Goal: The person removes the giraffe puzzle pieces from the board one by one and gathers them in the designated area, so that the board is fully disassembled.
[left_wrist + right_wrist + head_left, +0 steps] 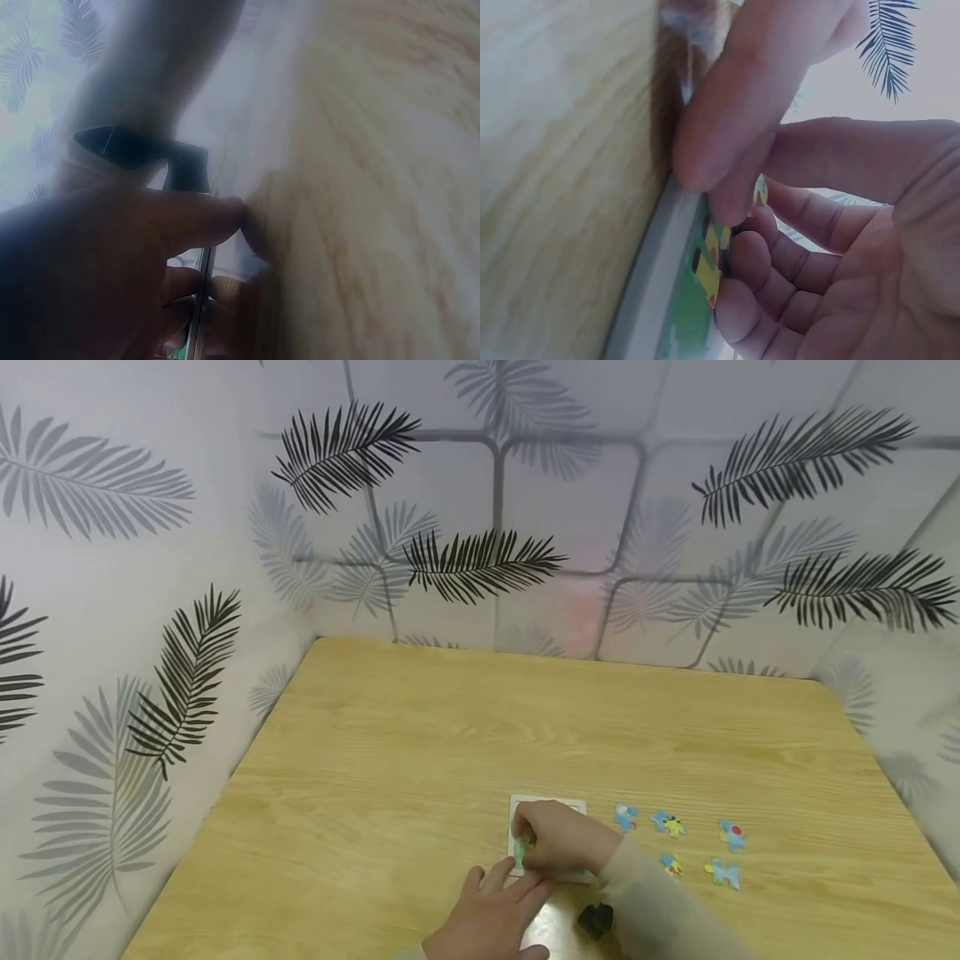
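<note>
A shallow white-framed puzzle board [527, 798] lies near the table's front, largely covered by both hands. My right hand [562, 835] is over it with fingers curled. In the right wrist view its thumb and forefinger pinch a small green-and-yellow puzzle piece [761, 190], mostly hidden by the fingers. Its other fingertips rest against green and yellow puzzle pieces [707, 274] in the board. My left hand [487, 917] lies at the board's near edge, fingers extended and pressing on the frame. The left wrist view shows its thumb [206, 220] low over the tabletop.
Loose blue-and-yellow jigsaw pieces [726, 872] are spread right of the board, including one with a red dot [732, 835]. A black wrist device [596, 920] sits below the right forearm. Leaf-patterned walls [570, 510] border the wooden table [360, 760] behind and at the sides.
</note>
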Motion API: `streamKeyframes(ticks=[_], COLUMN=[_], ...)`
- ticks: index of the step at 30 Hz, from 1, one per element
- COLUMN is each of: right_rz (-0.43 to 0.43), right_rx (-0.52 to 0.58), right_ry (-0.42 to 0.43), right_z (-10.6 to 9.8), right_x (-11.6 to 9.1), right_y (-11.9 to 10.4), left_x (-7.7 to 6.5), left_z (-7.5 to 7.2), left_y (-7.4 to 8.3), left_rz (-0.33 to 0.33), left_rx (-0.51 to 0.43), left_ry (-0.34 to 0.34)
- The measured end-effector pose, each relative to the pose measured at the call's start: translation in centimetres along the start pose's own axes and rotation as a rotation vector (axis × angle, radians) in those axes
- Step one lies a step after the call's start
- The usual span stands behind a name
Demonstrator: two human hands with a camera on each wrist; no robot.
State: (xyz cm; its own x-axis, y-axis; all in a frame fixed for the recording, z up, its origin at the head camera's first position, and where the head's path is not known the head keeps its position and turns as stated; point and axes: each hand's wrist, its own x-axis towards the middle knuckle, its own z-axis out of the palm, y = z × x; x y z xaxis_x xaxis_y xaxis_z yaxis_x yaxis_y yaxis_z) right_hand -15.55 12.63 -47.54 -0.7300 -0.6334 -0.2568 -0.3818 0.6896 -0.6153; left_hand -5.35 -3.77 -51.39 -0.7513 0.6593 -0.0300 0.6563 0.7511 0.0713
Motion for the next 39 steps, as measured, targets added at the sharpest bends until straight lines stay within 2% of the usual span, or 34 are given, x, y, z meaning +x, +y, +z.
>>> streamKeyframes(ticks=[12,22,29,34,39], right_rz=[-0.075,-0.103,-0.094,-0.084,-0.055], right_rx=[-0.032,0.025,0.04,0.057,0.136], right_ry=[0.045,0.063,0.079,0.091,0.116], right_z=[0.0,0.0,0.1,0.1,-0.1], right_x=[0.0,-0.6,-0.6,-0.9,-1.5], right_y=[0.6,0.9,1.4,1.6,1.9], left_x=[-0.1,0.0,-0.1,-0.1,-0.1], left_z=[-0.2,-0.4,-0.4,-0.6,-0.5], left_y=[0.1,0.2,0.3,0.3,0.2], left_rz=[-0.008,-0.025,-0.025,-0.025,-0.034], left_rx=[0.047,0.012,0.014,0.0,-0.029], left_ry=[0.043,-0.009,0.017,-0.004,-0.06])
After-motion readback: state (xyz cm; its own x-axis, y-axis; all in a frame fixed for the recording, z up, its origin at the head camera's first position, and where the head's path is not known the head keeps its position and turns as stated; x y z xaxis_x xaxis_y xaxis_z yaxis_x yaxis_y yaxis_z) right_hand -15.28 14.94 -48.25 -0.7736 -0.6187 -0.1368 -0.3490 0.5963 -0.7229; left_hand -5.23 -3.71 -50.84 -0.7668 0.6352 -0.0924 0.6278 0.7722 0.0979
